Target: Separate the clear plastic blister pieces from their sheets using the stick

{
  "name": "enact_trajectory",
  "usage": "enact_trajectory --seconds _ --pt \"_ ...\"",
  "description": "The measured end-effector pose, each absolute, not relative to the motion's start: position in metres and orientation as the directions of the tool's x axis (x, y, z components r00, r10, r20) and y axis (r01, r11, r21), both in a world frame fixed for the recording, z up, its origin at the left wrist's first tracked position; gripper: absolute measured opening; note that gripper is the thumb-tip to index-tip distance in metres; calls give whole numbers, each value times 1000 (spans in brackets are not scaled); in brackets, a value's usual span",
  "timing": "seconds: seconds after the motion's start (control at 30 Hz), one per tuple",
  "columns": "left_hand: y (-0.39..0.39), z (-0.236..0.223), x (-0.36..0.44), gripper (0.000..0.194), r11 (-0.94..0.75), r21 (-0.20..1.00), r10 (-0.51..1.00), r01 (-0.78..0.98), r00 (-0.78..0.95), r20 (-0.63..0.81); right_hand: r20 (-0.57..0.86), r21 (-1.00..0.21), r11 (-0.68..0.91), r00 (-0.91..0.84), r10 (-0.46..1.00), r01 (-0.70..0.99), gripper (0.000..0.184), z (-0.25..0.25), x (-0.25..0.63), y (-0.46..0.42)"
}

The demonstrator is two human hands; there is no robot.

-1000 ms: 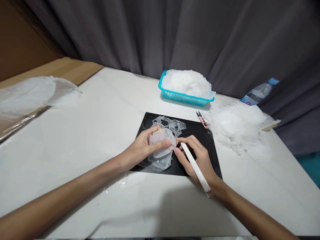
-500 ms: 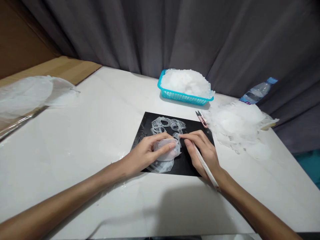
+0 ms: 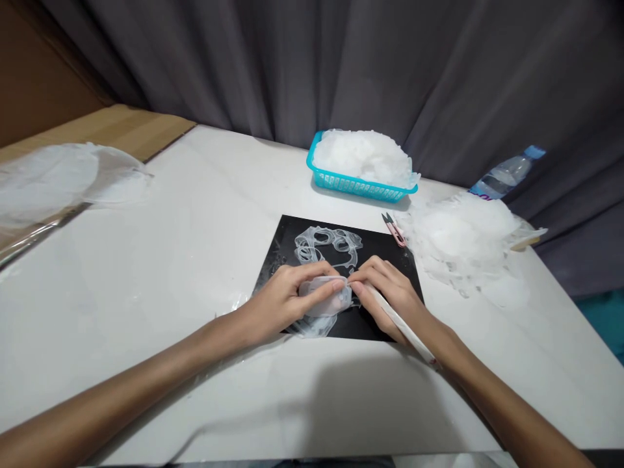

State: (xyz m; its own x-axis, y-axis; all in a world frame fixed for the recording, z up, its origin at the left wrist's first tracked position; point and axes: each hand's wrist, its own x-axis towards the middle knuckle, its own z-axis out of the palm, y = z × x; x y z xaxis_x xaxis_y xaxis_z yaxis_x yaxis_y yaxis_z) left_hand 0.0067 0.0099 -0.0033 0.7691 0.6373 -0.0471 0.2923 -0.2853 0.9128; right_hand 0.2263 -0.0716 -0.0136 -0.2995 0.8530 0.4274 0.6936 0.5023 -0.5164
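Observation:
A translucent white, rounded flat piece of soft plastic or silicone (image 3: 319, 307) is held between the thumb and fingers of my left hand (image 3: 280, 300), above a black mat (image 3: 363, 328). My right hand (image 3: 392, 296) grips a slim white tool (image 3: 404, 331) that slants back toward the wrist; its tip is hidden by the fingers. Those right fingertips meet the piece's right edge. Clear cut-out scraps (image 3: 348, 242) with round holes lie on the mat behind my hands. More translucent material (image 3: 314, 326) sits under the held piece.
Small pink-handled thread snips (image 3: 394, 231) lie at the mat's upper right corner. Behind stands a turquoise basket (image 3: 361, 186) heaped with white translucent pieces. A loose pile of them (image 3: 463, 234) and a water bottle (image 3: 509, 174) are at right. Plastic bags (image 3: 73, 175) lie on cardboard at left.
My right hand has drawn down and closer to the left hand, its fingertips now at the piece's edge. The held piece has tilted slightly, and the scraps behind show more.

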Motion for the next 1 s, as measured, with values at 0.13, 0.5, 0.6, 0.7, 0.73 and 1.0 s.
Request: enact_trajectory --seconds 0.13,0.5,0.6,0.7,0.73,1.0 --pt "9 -3 6 35 -310 901 636 302 771 -39 432 -549 494 -277 858 674 14 -14 226 -73" --pt "9 -3 7 38 -343 888 588 307 807 -52 448 -516 494 -270 852 700 14 -10 227 -72" --pt "18 -8 9 42 -253 913 593 321 797 -115 458 -559 431 -170 872 708 17 -15 228 -69" --pt "24 -11 9 42 -183 931 590 316 793 -153 447 -609 402 -123 886 684 17 -22 227 -67" --pt "24 -11 9 42 -175 934 590 312 793 -155 441 -618 405 -130 888 674 16 -23 227 -67" --pt "19 -7 7 43 -180 938 575 298 805 -146 383 -712 389 -140 913 585 15 -22 223 -70"
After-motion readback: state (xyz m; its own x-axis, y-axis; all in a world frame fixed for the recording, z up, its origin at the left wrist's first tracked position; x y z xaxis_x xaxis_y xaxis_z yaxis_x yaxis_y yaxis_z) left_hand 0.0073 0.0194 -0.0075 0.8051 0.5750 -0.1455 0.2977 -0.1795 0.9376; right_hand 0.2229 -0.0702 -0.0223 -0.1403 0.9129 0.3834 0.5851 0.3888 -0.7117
